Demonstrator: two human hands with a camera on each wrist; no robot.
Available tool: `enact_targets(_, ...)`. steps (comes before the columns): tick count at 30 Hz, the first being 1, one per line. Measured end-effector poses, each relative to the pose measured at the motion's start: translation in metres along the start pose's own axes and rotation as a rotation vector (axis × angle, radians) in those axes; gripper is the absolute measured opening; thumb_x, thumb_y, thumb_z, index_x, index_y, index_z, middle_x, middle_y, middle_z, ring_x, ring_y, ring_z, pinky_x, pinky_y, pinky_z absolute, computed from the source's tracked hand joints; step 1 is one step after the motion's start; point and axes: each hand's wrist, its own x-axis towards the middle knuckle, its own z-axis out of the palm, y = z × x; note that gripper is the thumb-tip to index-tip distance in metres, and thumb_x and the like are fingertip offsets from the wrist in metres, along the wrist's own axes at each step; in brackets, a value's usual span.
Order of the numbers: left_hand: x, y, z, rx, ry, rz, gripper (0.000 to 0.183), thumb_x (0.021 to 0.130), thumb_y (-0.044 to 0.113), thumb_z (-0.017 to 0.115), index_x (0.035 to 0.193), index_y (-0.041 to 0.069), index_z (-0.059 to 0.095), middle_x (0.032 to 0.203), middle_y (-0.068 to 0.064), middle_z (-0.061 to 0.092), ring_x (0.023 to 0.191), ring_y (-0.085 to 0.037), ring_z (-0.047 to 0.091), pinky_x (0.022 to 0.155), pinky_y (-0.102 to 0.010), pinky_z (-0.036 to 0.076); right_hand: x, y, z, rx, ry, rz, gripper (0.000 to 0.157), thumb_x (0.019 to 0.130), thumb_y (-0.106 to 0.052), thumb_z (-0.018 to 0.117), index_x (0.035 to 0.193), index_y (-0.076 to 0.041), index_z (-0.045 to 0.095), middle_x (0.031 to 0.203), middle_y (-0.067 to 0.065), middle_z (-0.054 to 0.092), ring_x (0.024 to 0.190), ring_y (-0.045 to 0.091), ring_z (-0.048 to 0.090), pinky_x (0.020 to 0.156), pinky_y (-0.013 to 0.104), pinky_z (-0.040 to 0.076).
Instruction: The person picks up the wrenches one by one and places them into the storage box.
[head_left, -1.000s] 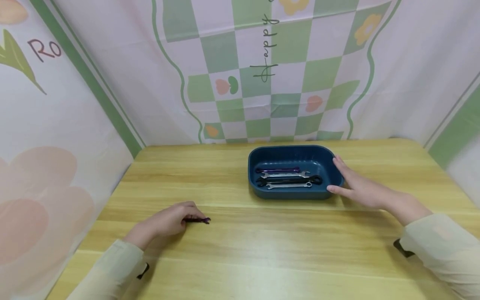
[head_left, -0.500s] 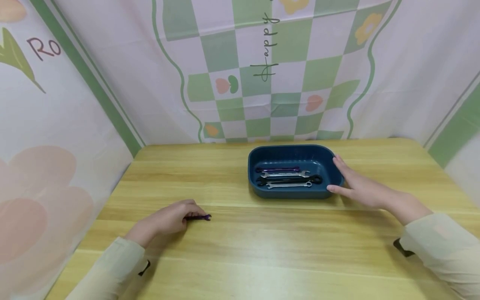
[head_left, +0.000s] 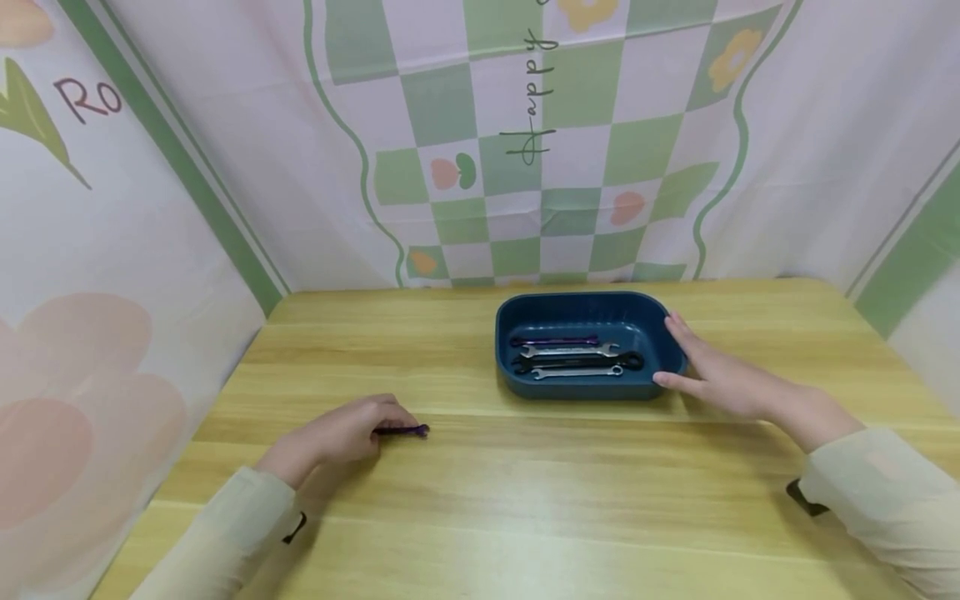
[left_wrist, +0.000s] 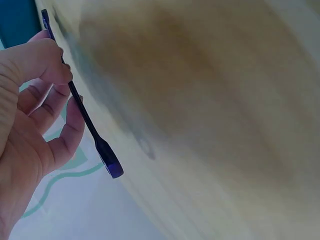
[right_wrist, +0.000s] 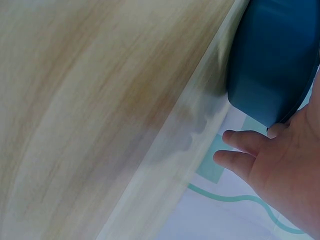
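Note:
My left hand (head_left: pixel 351 433) pinches a dark purple wrench (left_wrist: pixel 85 112) around the middle of its handle. In the left wrist view both ends of the wrench stick out past the fingers, and it looks lifted slightly off the table. A dark blue rectangular box (head_left: pixel 581 390) stands toward the back, right of that hand. Inside it lie a purple wrench (head_left: pixel 555 342), a silver wrench (head_left: pixel 570 352), a black wrench (head_left: pixel 577 362) and a smaller silver wrench (head_left: pixel 577 372), roughly side by side. My right hand (head_left: pixel 723 371) touches the box's right end with fingers and thumb spread; the right wrist view shows two fingers extended beside it.
Everything stands on a wood-grain table (head_left: pixel 480 508). A printed fabric curtain (head_left: pixel 435 108) with green checks hangs behind its back edge, and more fabric hangs at both sides. The box lies close to the back edge.
My left hand has moved a little to the right and away from me, carrying the wrench. The right hand and the box have stayed in place.

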Motion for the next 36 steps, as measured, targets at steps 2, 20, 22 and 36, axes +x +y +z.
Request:
enact_targets(2, 0.003, 0.001, -0.002, -0.004, -0.003, 0.007, 0.062, 0.067, -0.018, 0.053, 0.119, 0.015, 0.064, 0.107, 0.006, 0.057, 0.098, -0.009, 0.053, 0.087, -0.03, 0.046, 0.0, 0.0, 0.0, 0.0, -0.003, -0.002, 0.088, 0.094, -0.045, 0.049, 0.147, -0.016, -0.015, 0.15, 0.005, -0.022, 0.134, 0.047, 0.003, 0.101, 0.064, 0.012)
enact_targets(20, 0.028, 0.012, -0.018, -0.008, -0.025, 0.065, 0.062, 0.068, -0.019, 0.054, 0.118, 0.016, 0.063, 0.099, 0.008, 0.054, 0.085, -0.009, 0.051, 0.072, -0.024, 0.047, -0.002, -0.001, 0.0, 0.015, 0.002, 0.0, 0.088, 0.093, -0.048, 0.048, 0.147, -0.017, -0.015, 0.15, 0.004, -0.022, 0.134, 0.045, 0.002, 0.101, 0.063, 0.012)
enact_targets(22, 0.031, 0.014, -0.02, 0.001, -0.031, 0.055, 0.061, 0.069, -0.018, 0.054, 0.119, 0.017, 0.063, 0.1, 0.009, 0.054, 0.086, -0.008, 0.051, 0.072, -0.024, 0.046, -0.001, -0.001, 0.001, 0.016, 0.006, 0.002, 0.088, 0.093, -0.048, 0.048, 0.148, -0.018, -0.014, 0.15, 0.003, -0.021, 0.135, 0.045, 0.003, 0.101, 0.063, 0.012)
enact_targets(36, 0.049, 0.021, -0.029, 0.018, -0.032, 0.101, 0.061, 0.071, -0.018, 0.053, 0.118, 0.019, 0.064, 0.098, 0.009, 0.054, 0.084, -0.008, 0.051, 0.071, -0.024, 0.047, -0.001, 0.001, 0.001, 0.017, -0.003, -0.002, 0.089, 0.093, -0.048, 0.048, 0.147, -0.018, -0.016, 0.15, 0.003, -0.022, 0.135, 0.045, 0.002, 0.101, 0.064, 0.012)
